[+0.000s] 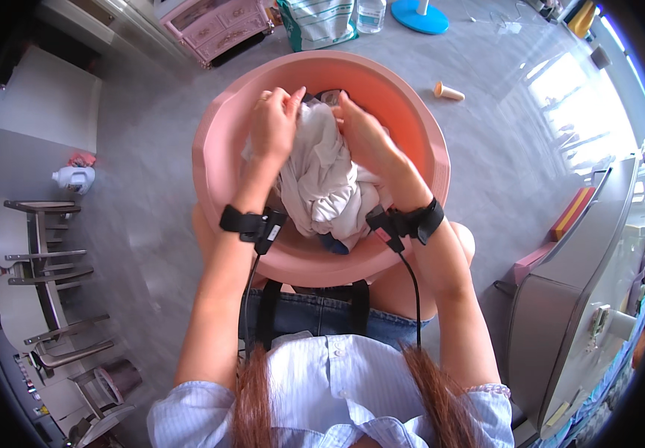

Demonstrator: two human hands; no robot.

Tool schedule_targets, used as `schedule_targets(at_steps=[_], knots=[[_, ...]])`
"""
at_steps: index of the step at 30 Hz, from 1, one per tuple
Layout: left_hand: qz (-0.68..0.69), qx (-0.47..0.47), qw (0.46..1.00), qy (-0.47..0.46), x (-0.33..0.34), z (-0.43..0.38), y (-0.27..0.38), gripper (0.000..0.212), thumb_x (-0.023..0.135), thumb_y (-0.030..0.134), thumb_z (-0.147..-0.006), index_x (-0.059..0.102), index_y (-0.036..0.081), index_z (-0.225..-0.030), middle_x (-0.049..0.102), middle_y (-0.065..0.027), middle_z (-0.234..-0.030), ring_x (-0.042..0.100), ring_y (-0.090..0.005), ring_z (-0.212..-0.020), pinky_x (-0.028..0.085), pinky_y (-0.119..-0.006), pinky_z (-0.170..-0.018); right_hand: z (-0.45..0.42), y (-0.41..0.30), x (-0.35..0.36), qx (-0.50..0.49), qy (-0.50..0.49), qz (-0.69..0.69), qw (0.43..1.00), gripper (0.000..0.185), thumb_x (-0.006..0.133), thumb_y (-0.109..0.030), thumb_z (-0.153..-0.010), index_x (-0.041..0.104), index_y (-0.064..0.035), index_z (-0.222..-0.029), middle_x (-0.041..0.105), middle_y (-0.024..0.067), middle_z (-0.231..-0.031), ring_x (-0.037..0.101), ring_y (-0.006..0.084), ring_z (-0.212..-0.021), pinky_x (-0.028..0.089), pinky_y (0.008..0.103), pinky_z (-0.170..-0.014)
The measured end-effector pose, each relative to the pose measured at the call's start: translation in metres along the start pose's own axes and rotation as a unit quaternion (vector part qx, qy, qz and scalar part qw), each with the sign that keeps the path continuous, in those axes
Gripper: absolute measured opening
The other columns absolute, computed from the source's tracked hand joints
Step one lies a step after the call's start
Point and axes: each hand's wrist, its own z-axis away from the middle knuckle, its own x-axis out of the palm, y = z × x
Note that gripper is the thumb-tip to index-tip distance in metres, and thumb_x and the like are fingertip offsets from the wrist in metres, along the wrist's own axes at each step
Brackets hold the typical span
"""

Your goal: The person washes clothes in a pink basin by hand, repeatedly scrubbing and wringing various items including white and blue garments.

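Note:
A round pink plastic tub (210, 112) stands in front of me, with a heap of crumpled white cloth (328, 173) inside. Some dark blue fabric (334, 244) shows under the near end of the heap. My left hand (277, 120) is at the heap's upper left, thumb and fingertips close together near a raised white fold; whether they pinch it is unclear. Across from it, my right hand (364, 134) is slightly blurred at the heap's upper right, its fingers pointing away from me. Its grip on the cloth cannot be told. Black straps with small cabled devices circle both wrists.
Beyond the tub are a pink drawer cabinet (224, 28), a green and white bag (322, 25), a clear bottle (371, 15) and a blue round base (420, 15). A beige cylindrical object (449, 91) lies on the floor. Chairs are at left, grey furniture (552, 302) at right.

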Motion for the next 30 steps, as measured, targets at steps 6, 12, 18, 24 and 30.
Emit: schedule_targets(at_steps=[6, 12, 18, 24, 30], knots=[[0.025, 0.150, 0.958, -0.243, -0.024, 0.020, -0.004, 0.071, 0.073, 0.046, -0.064, 0.047, 0.000, -0.111, 0.049, -0.0211, -0.116, 0.050, -0.0332, -0.106, 0.041, -0.038, -0.087, 0.009, -0.010, -0.005, -0.025, -0.069, 0.010, 0.997, 0.055, 0.026, -0.044, -0.095, 0.047, -0.0002, -0.120, 0.053, 0.0165, -0.106, 0.050, 0.0220, -0.097, 0.041, 0.0327, -0.087], [0.039, 0.073, 0.970, -0.228, -0.035, 0.043, 0.023, 0.063, 0.077, 0.032, -0.062, 0.052, -0.001, -0.109, 0.052, -0.0162, -0.115, 0.053, -0.0248, -0.104, 0.043, -0.036, -0.086, 0.012, -0.016, -0.005, -0.077, -0.070, 0.223, 0.969, 0.050, 0.032, -0.044, -0.094, 0.053, -0.0035, -0.116, 0.055, 0.0126, -0.104, 0.051, 0.0182, -0.095, 0.041, 0.0302, -0.086], [0.370, -0.050, 0.881, -0.292, -0.054, 0.046, -0.002, 0.033, 0.069, 0.002, -0.072, 0.059, -0.001, -0.104, 0.061, -0.0028, -0.097, 0.055, -0.0100, -0.093, 0.044, -0.026, -0.085, 0.013, -0.013, 0.011, -0.159, -0.112, 0.328, 0.925, 0.042, 0.038, -0.039, -0.094, 0.059, -0.0053, -0.109, 0.059, 0.0030, -0.093, 0.050, 0.0078, -0.085, 0.040, 0.0228, -0.080], [0.329, 0.002, 0.898, -0.293, -0.082, 0.041, -0.022, 0.033, 0.068, -0.004, -0.069, 0.058, -0.001, -0.101, 0.061, -0.0035, -0.095, 0.055, -0.0101, -0.091, 0.045, -0.026, -0.084, 0.002, -0.021, -0.014, -0.226, 0.015, 0.366, 0.903, 0.029, 0.051, -0.020, -0.087, 0.056, -0.0034, -0.110, 0.063, 0.0128, -0.098, 0.059, 0.0199, -0.093, 0.046, 0.0305, -0.079], [0.489, -0.142, 0.841, -0.182, -0.089, 0.047, -0.052, 0.031, 0.068, -0.007, -0.067, 0.059, 0.002, -0.096, 0.060, -0.0020, -0.093, 0.055, -0.0100, -0.087, 0.043, -0.023, -0.080, 0.007, -0.004, -0.025, -0.169, -0.016, 0.685, 0.709, 0.052, 0.050, -0.001, -0.069, 0.052, -0.0155, -0.120, 0.055, 0.0179, -0.112, 0.052, 0.0311, -0.106, 0.040, 0.0410, -0.089]])
